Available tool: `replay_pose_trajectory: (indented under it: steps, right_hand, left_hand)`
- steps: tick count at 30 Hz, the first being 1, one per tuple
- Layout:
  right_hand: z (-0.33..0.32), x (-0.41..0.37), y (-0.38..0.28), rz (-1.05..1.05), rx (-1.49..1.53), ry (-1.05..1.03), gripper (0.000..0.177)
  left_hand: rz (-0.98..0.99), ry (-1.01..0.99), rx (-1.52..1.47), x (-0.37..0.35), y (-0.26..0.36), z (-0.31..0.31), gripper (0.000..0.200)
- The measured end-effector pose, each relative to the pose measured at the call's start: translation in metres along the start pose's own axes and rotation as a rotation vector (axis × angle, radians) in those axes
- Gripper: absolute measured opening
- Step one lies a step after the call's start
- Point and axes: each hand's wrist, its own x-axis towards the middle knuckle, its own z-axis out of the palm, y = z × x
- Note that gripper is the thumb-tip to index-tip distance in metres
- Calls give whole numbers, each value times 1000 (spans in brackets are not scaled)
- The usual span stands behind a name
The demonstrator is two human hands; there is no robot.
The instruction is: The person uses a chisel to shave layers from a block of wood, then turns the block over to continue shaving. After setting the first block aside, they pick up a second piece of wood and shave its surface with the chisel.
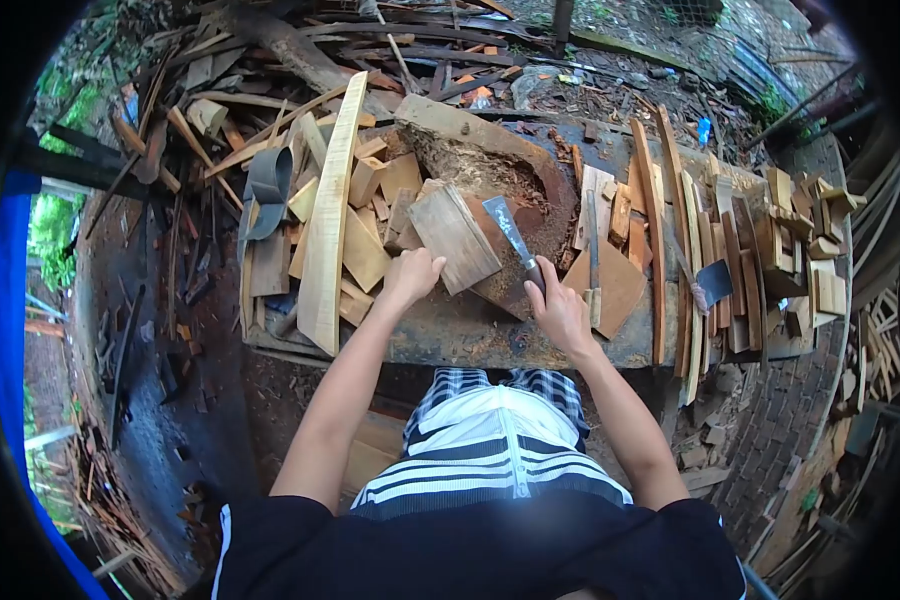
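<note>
My right hand (562, 318) is closed round the dark handle of a broad-bladed knife (510, 230). Its grey blade widens toward the squared far end and lies just right of a wooden block (455, 238). The block is pale and weathered, sitting tilted in front of a large hollowed log (470, 130). At the block's lower left edge my left hand (415, 277) is closed, with its fingers against the wood. Part of its grip is hidden. Sawdust and chips lie beside the blade.
A long pale board (332, 215) stands out left of my left arm, near a curled dark strip (267, 190). Stacked slats (695, 270) and offcuts (815, 240) crowd the worktable's right. Another handled blade (594, 245) lies right of the knife. Scrap wood is heaped behind.
</note>
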Motion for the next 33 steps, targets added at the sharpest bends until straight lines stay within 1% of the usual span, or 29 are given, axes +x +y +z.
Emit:
replay_pose_trajectory:
  steps: [1,2,3,4,5,6,7,9,10,12,13,16,20,21,22,24,27,30,32,33]
  right_hand:
    - [-1,-6,-1,-83,-28,35,48]
    - [-4,-13,-3,-89,-40,26,48]
    - [-8,-21,-5,-102,-97,-35,49]
    - [-11,-28,-5,-116,-155,-97,50]
    - [-4,-34,3,-196,-215,-42,51]
    - [0,-39,8,-189,-209,-43,52]
    - [-1,-40,6,-179,-231,-50,53]
    - [-3,-36,-3,-171,-266,-64,54]
    - [-2,-28,-11,-150,-284,-65,53]
    - [4,-7,-27,-136,-306,-70,52]
    - [8,6,-36,-137,-301,-58,52]
    - [16,35,-49,-123,-285,-43,51]
    - [12,16,-43,-104,-256,-69,51]
    - [8,8,-40,-87,-221,-114,51]
    - [7,1,-39,-99,-230,-131,51]
    - [6,-6,-39,-54,-245,-152,53]
    - [13,24,-52,-76,-220,-142,50]
    - [25,47,-56,-88,-181,-121,47]
    - [24,41,-53,-91,-173,-100,46]
    - [20,27,-50,-69,-177,-123,46]
  left_hand:
    - [73,109,263,-21,17,-9,49]
    - [148,215,528,-31,25,-10,44]
    - [250,287,486,-31,21,-7,61]
    - [246,288,471,-26,12,2,61]
    - [419,406,558,-19,2,13,77]
    - [590,525,643,-12,-8,23,93]
    - [581,529,628,-14,-5,22,93]
    - [506,212,581,-19,2,19,124]
    - [503,213,567,-18,2,19,124]
    - [532,240,669,-14,0,17,138]
    - [546,323,675,-12,-2,23,134]
    - [557,341,664,-12,-2,23,133]
    - [515,358,638,-11,0,27,131]
    - [523,362,619,-11,-1,27,131]
    - [530,367,599,-12,-2,28,131]
    - [523,385,580,-12,-5,26,130]
    - [581,388,524,-11,-8,26,130]
    - [575,394,532,-6,-9,26,130]
    - [574,389,520,-4,-9,26,130]
    - [572,389,517,-4,-10,27,130]
